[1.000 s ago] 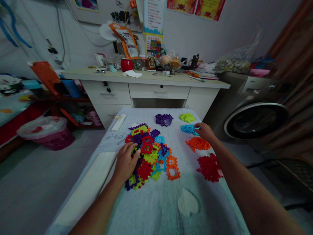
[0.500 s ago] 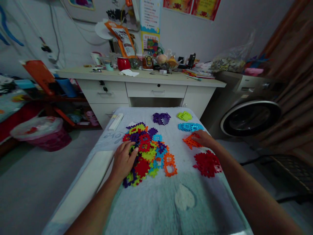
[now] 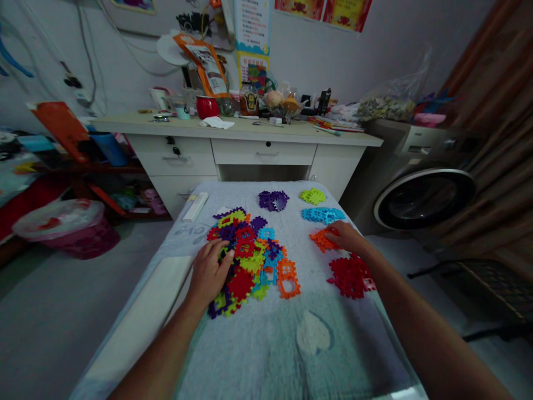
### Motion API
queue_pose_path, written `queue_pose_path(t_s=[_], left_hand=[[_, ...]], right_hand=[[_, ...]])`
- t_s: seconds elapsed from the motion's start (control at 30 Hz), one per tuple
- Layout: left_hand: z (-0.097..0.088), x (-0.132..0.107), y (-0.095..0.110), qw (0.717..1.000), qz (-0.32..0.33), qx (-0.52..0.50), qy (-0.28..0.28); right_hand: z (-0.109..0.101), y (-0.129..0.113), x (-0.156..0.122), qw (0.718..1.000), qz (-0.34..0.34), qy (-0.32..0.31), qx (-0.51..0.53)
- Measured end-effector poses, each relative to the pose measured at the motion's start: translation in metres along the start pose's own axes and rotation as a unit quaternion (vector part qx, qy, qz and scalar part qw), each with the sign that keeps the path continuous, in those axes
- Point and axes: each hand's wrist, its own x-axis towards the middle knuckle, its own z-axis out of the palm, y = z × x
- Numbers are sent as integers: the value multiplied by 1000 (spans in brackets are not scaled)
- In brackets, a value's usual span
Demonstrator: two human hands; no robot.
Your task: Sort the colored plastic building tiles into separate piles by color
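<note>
My left hand (image 3: 210,270) rests on the left side of a mixed pile of interlocking plastic building pieces (image 3: 242,282), its thumb and fingers apart. The pile holds red, purple, yellow-green, blue and orange pieces with toothed edges. Across the table, my right hand (image 3: 346,235) has its fingers pressed together on an orange building piece (image 3: 320,240), partly covered by the fingertips. Just beyond it lies a row of blue pieces (image 3: 322,215). A heap of red pieces (image 3: 350,276) lies nearer to me, partly under my right forearm.
Farther back are a purple group (image 3: 273,200) and a yellow-green group (image 3: 312,195). A white box-like object (image 3: 195,208) lies at the far left of the cloth-covered table (image 3: 266,339). Behind stands a cluttered desk (image 3: 250,131), with a washing machine (image 3: 416,183) to the right.
The view has shifted slightly. Both hands stay at nearly the same places, the left on the pile and the right at the orange pieces.
</note>
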Motion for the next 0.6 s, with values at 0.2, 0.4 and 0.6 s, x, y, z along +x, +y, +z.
queue_pose_path(t_s=[0.2, 0.4, 0.6], left_hand=[[1, 0, -1, 1000, 5, 2, -2], [1, 0, -2, 1000, 9, 5, 1], [1, 0, -2, 1000, 6, 4, 4]], right_hand=[[4, -5, 0, 1000, -17, 3, -11], [10, -12, -2, 996, -79, -26, -43], [7, -9, -6, 995, -99, 1, -24]])
